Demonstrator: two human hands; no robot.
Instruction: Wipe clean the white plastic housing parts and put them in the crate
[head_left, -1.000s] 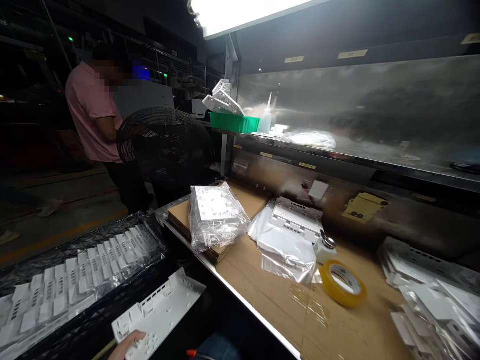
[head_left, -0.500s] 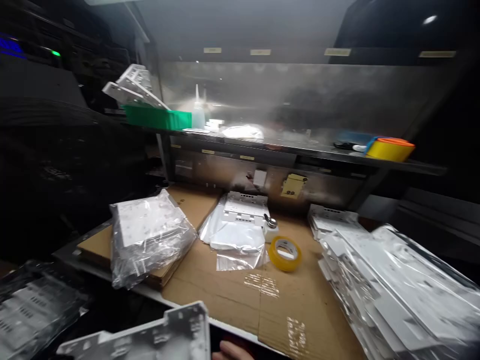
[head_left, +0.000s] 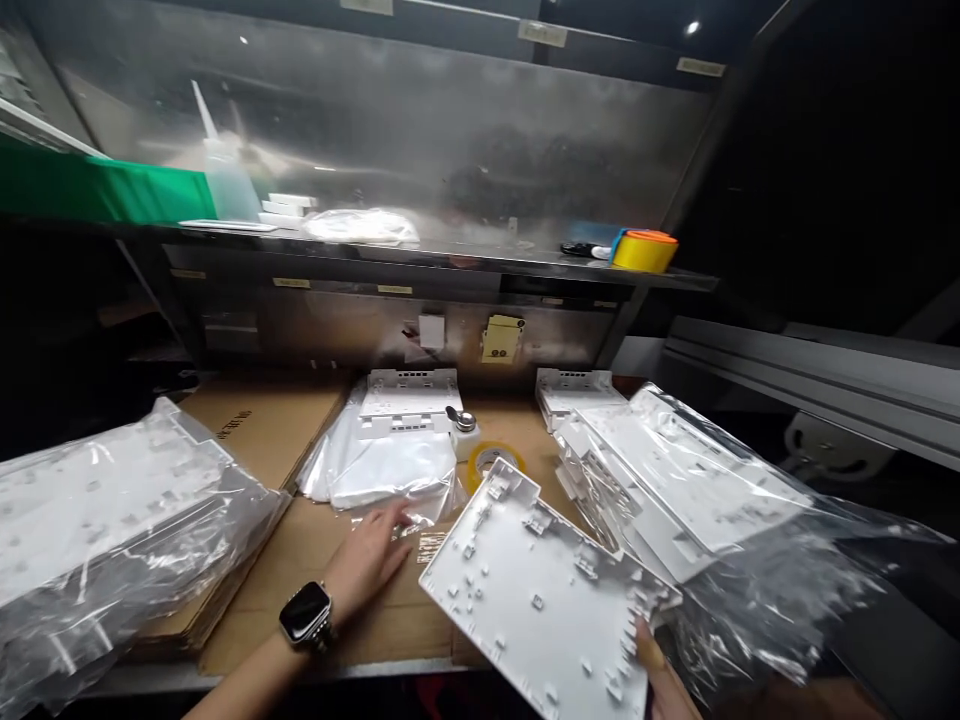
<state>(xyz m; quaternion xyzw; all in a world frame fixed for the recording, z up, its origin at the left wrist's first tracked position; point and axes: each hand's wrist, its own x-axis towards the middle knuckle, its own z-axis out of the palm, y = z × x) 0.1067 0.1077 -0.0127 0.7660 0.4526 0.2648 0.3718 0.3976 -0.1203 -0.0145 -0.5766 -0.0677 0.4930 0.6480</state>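
One white panel (head_left: 517,640) bears small raised tabs.

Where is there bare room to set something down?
Bare cardboard shows between the left bagged panels and the left hand, and atop the cardboard stack behind those panels. A bagged pile crowds the right; the white panel in the right hand hides part of the front.

Lane at lower left-centre: bare cardboard (head_left: 274,560) between bagged stack (head_left: 97,490) and left hand (head_left: 371,550). Second gap, mid-frame, between jar (head_left: 465,443) and white parts (head_left: 577,392). White panel (head_left: 547,600) in right hand (head_left: 661,670) blocks lower right-centre, partly covering tape roll (head_left: 514,453). Bagged panels (head_left: 712,480) obstruct right side; shelf (head_left: 480,262) crosses above.
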